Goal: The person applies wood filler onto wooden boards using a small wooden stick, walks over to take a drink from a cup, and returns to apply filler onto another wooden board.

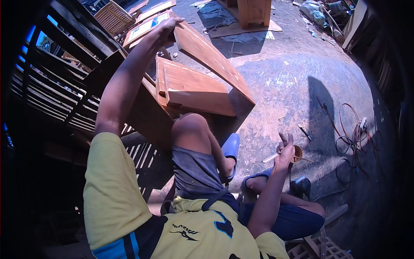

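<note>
My left hand [167, 30] grips the top corner of a reddish-brown wooden panel [215, 62], which slants down to the right. Below that panel, further wooden boards [196, 84] lean between it and my raised knee. Down at the right, my right hand [285, 153] has its fingers closed around a thin pale stick [270, 158], with some fingers stretched forward. Right beside that hand is a small round container [297, 152] with brown contents and a thin stick across it; whether the hand touches it I cannot tell.
Cables [355, 134] lie coiled on the ground at the right, near a dark pen-like tool [305, 132]. A wooden cabinet [254, 13] stands at the top. Slatted wood [113, 17] is at the upper left, and a dark power tool [300, 186] lies by my right leg.
</note>
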`<state>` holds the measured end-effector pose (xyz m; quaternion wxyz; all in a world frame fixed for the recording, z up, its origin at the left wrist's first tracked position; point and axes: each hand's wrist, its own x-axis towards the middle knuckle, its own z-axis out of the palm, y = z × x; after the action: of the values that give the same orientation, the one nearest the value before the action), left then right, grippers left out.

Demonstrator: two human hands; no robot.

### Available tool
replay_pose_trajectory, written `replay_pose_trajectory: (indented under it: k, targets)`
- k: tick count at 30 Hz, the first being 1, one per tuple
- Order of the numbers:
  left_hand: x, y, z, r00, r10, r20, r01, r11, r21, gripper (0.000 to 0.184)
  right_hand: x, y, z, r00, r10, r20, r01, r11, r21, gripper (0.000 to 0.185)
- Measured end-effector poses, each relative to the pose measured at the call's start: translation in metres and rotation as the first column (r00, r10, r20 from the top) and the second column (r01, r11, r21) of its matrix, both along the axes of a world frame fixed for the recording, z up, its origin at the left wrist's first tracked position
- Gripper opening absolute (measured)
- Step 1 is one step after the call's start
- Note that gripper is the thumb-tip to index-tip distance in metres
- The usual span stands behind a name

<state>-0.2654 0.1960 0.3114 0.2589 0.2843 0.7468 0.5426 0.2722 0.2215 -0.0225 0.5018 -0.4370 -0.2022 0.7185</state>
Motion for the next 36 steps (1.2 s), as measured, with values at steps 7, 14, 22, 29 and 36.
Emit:
replay_pose_trajectory:
  k: [7,14,22,29,36]
  targets:
    - [-0.015,-0.038,-0.002,0.971,0.214,-0.103,-0.232,0.947,-0.220,0.037,-0.009,-0.011,-0.006,0.996,0.073,0.044,-0.072,0.997,-0.027,0.052]
    - [-0.097,-0.045,0.019,0.926,0.001,-0.378,-0.116,0.953,-0.281,0.027,0.006,-0.014,0.010,0.999,0.022,0.035,-0.022,1.000,0.010,0.045]
    - [-0.202,-0.036,0.013,0.483,-0.544,-0.686,-0.445,0.522,-0.727,0.018,-0.003,-0.011,-0.004,0.998,0.047,0.032,-0.046,0.998,-0.031,0.057]
    - [-0.224,-0.028,-0.028,0.596,-0.404,-0.694,-0.583,0.376,-0.720,0.026,0.001,-0.016,0.005,0.998,0.039,0.047,-0.038,0.999,-0.021,0.051]
    - [0.036,-0.062,0.024,0.363,-0.281,-0.889,-0.365,0.835,-0.413,0.047,0.005,-0.016,0.000,0.996,0.048,0.076,-0.047,0.999,-0.011,0.046]
